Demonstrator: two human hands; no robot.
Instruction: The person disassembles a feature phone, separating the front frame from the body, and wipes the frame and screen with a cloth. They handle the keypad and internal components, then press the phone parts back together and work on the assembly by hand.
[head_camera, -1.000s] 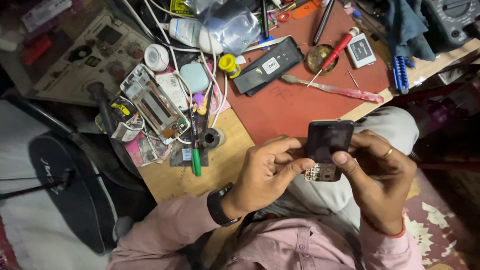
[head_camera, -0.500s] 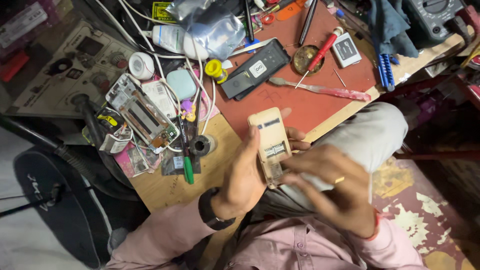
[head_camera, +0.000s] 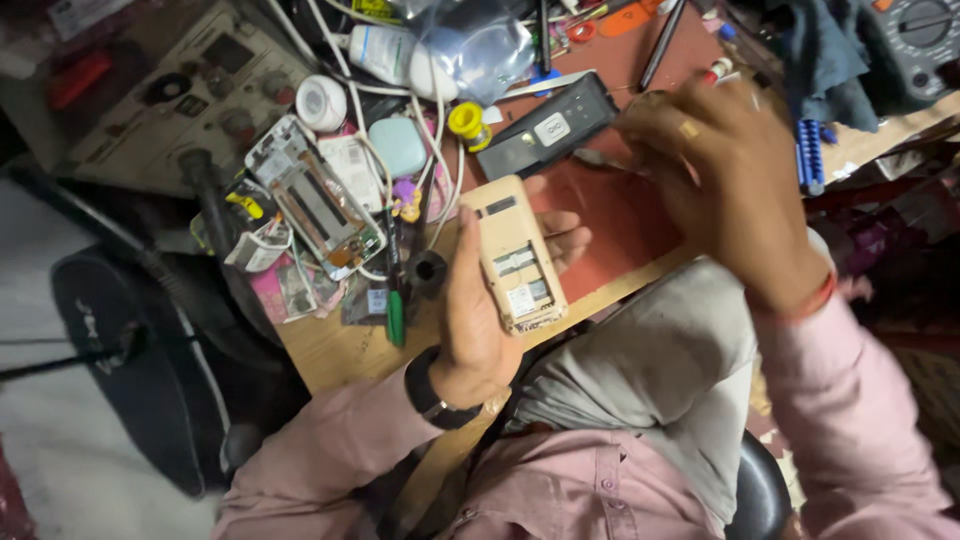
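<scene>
1. Over the bench edge, the left hand (head_camera: 480, 320) is gripping a beige phone (head_camera: 515, 255), back side up.
2. Farther up, the right hand (head_camera: 725, 190) is reaching across the red mat (head_camera: 610, 210); its grip is blurred, so I cannot tell.

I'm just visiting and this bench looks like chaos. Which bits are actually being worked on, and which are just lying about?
In hand:
beige phone, back open, held in the left hand
right hand, reaching over the red mat

Lying about:
black remote
opened phone frame
green pen
tape roll
blue bit holder
</scene>
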